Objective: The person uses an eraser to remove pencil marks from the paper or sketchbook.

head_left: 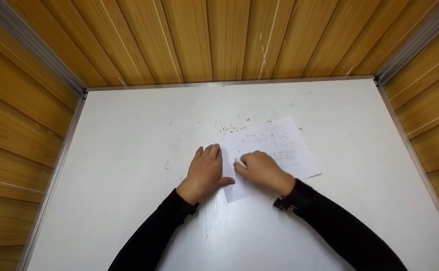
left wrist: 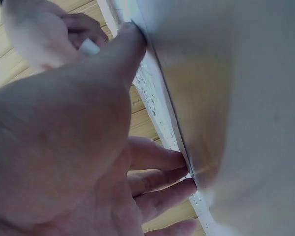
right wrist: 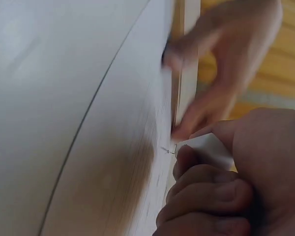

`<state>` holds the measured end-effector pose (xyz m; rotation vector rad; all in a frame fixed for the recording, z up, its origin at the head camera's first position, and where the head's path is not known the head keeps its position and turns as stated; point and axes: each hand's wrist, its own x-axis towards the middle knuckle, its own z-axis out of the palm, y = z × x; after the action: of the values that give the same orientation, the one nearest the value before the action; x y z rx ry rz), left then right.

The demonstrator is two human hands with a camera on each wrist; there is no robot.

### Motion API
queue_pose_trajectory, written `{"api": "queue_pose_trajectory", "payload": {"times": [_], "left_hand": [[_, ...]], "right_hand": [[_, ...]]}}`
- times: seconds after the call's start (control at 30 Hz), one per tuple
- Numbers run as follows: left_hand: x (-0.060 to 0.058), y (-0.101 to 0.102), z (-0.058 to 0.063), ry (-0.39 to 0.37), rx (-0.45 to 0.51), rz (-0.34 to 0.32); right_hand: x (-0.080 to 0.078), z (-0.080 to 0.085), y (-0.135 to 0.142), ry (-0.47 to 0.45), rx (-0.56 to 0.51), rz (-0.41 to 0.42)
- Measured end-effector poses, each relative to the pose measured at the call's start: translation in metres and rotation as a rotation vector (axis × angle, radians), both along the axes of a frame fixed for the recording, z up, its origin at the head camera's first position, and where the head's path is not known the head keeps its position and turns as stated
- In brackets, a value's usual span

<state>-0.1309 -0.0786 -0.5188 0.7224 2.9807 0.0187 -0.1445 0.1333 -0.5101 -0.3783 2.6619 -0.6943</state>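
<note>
A sheet of white paper [head_left: 238, 191] lies at a slant on the table, with a faint pencil-drawn grid [head_left: 288, 156] on its right part. My left hand [head_left: 205, 170] rests at the sheet's left edge, thumb spread toward the right and fingers extended. In the left wrist view, its fingertips [left wrist: 176, 160] press down along the surface. My right hand [head_left: 262, 169] grips a small white eraser [right wrist: 210, 149] between thumb and curled fingers, low over the paper. Much of the eraser is hidden inside the hand.
Dark eraser crumbs [head_left: 231, 128] are scattered beyond the sheet and over its upper part. The white table [head_left: 129, 131] is bounded by wood-patterned panels [head_left: 227, 41] at the back and both sides, along a metal edge strip.
</note>
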Motion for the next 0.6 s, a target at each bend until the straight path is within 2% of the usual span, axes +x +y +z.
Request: {"api": "queue_pose_trajectory", "payload": {"times": [0.1,0.23,0.33,0.5,0.6], "left_hand": [[0.001,-0.001,-0.004,0.055,0.017,-0.012],[0.002,0.003,-0.004,0.075,-0.004,-0.014],[0.003,0.004,-0.001,0.053,-0.05,-0.003],[0.003,0.003,0.0,0.015,-0.091,0.002],[0.004,0.002,-0.001,-0.003,-0.098,0.007]], "right_hand": [[0.001,-0.006,-0.031,0.071,0.033,0.072],[-0.001,-0.011,-0.03,0.14,0.083,0.068],[-0.007,-0.01,-0.005,0.115,0.086,0.022],[-0.019,-0.009,0.059,0.025,0.091,-0.081],[-0.022,-0.008,0.089,0.017,0.118,-0.122]]}}
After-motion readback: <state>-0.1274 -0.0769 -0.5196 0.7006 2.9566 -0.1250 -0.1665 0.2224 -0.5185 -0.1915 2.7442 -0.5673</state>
